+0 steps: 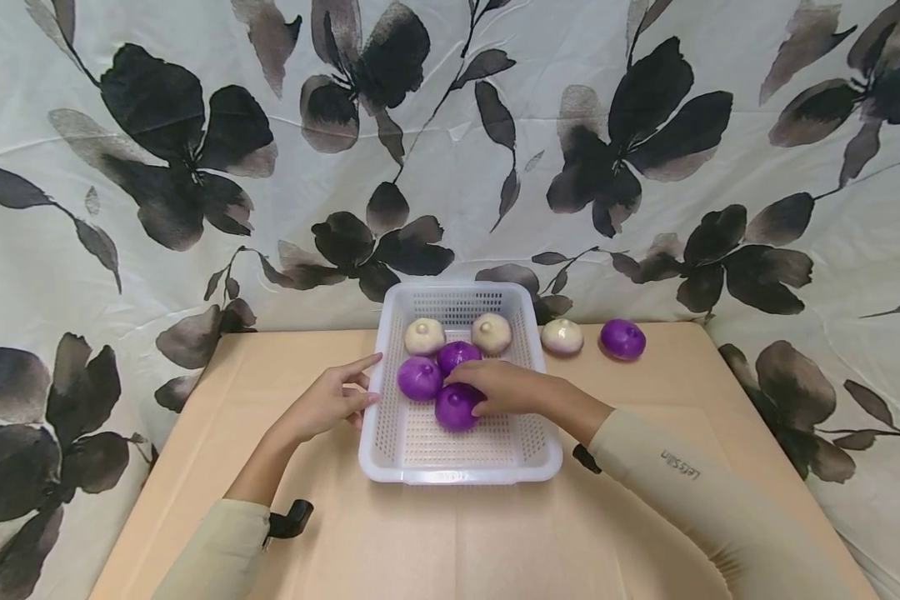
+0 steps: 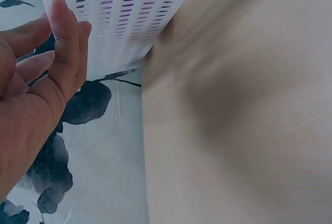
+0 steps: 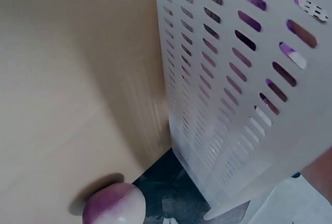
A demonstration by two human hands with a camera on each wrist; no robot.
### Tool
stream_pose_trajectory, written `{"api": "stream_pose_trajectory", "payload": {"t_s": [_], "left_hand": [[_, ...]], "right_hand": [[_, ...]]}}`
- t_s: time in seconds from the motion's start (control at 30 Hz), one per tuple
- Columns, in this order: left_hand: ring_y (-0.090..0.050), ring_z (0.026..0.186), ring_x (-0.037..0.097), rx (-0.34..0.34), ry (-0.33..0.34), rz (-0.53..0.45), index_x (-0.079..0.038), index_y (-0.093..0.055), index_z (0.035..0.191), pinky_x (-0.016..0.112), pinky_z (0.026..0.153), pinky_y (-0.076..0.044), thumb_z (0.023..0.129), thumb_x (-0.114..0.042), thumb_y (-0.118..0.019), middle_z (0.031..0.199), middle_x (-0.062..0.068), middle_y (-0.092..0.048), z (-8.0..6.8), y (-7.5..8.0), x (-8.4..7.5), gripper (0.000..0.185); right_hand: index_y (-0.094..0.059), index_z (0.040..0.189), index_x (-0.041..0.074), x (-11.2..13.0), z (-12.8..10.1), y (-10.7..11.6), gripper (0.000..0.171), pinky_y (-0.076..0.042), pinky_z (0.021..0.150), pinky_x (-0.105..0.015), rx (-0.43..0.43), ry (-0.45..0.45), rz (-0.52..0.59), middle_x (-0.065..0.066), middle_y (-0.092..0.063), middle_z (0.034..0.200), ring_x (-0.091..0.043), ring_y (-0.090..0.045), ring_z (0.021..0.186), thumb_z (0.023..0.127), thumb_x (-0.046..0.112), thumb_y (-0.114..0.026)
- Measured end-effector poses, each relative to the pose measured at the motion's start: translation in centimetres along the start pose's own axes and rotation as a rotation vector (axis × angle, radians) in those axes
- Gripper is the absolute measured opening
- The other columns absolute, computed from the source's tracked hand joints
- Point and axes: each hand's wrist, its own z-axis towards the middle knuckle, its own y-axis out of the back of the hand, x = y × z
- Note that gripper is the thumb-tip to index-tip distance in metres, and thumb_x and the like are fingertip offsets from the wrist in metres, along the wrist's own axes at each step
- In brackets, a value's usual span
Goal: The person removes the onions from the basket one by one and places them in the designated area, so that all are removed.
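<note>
We see a pale backdrop cloth (image 1: 480, 183) printed with large dark grey and black flowers, filling the space behind a work surface. Below it spreads a light tan table (image 1: 450, 533). Two beige sleeves, the left (image 1: 217, 550) and the right (image 1: 690, 492), reach in from the near edge. Between them, toward the far side of the table, sits a white plastic basket (image 1: 461, 477) with slotted walls and a perforated floor.

The person's left hand (image 1: 330, 402) is beside the basket, its fingers loosely extended and touching the outside of the left wall. The right hand (image 1: 506, 386) reaches inside over the right wall, thumb and fingers gripping the front purple onion (image 1: 453, 408), which is in the middle of the basket.

Just beyond that one we find two more purple onions, one at left (image 1: 420, 379) and one in the middle (image 1: 458, 353). At the far end of the basket are two white onions, left (image 1: 424, 337) and right (image 1: 491, 333). Outside, on the table to the right, we see a loose white onion (image 1: 562, 337) and, farther right, a loose purple onion (image 1: 622, 340).
</note>
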Motion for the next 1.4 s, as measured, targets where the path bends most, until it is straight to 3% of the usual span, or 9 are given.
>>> {"api": "stream_pose_trajectory", "payload": {"t_s": [0.2, 0.4, 0.9, 1.2, 1.4], "left_hand": [[-0.068, 0.070, 0.018, -0.005, 0.006, 0.001, 0.000, -0.032, 0.160, 0.054, 0.064, -0.064, 0.097, 0.003, -0.063, 0.109, 0.024, -0.059, 0.2, -0.1, 0.1, 0.070], [-0.068, 0.070, 0.016, -0.011, 0.006, -0.001, 0.000, -0.032, 0.160, 0.049, 0.063, -0.064, 0.097, 0.003, -0.063, 0.109, 0.025, -0.059, 0.3, -0.2, 0.0, 0.070], [-0.067, 0.070, 0.016, -0.004, 0.007, -0.004, 0.002, -0.031, 0.160, 0.047, 0.062, -0.065, 0.097, 0.004, -0.063, 0.109, 0.025, -0.059, 0.4, -0.1, -0.1, 0.071], [-0.068, 0.071, 0.016, -0.009, 0.006, -0.002, 0.001, -0.031, 0.160, 0.043, 0.060, -0.065, 0.097, 0.004, -0.063, 0.109, 0.025, -0.060, 0.3, -0.2, 0.0, 0.071], [-0.067, 0.069, 0.016, -0.008, -0.001, 0.011, 0.002, -0.031, 0.160, 0.045, 0.060, -0.064, 0.097, 0.003, -0.064, 0.109, 0.026, -0.060, 0.3, -0.2, -0.1, 0.071]], "right_hand": [[-0.058, 0.146, 0.018, 0.1, 0.4, -0.3, 0.067, -0.046, 0.118, -0.040, 0.022, -0.015, -0.095, -0.004, -0.060, 0.146, -0.023, -0.053, 0.139, 0.085, 0.017, -0.085], [-0.057, 0.148, 0.022, -0.1, 0.7, -0.7, 0.071, -0.046, 0.117, -0.044, 0.027, -0.012, -0.185, -0.004, -0.058, 0.148, -0.023, -0.053, 0.139, 0.083, 0.021, -0.087], [-0.057, 0.140, 0.024, 0.5, 1.0, -1.0, 0.069, -0.048, 0.114, -0.042, 0.071, 0.010, -0.107, -0.001, -0.062, 0.141, -0.022, -0.056, 0.134, 0.080, 0.024, -0.090], [-0.057, 0.146, 0.022, 1.1, 0.9, -1.2, 0.072, -0.042, 0.119, -0.048, 0.088, 0.061, -0.082, 0.000, -0.058, 0.148, -0.025, -0.050, 0.142, 0.082, 0.021, -0.088], [-0.057, 0.145, 0.023, 1.3, 0.8, -1.2, 0.073, -0.033, 0.125, -0.053, 0.095, 0.049, -0.085, -0.001, -0.058, 0.147, -0.027, -0.045, 0.146, 0.080, 0.025, -0.089]]}}
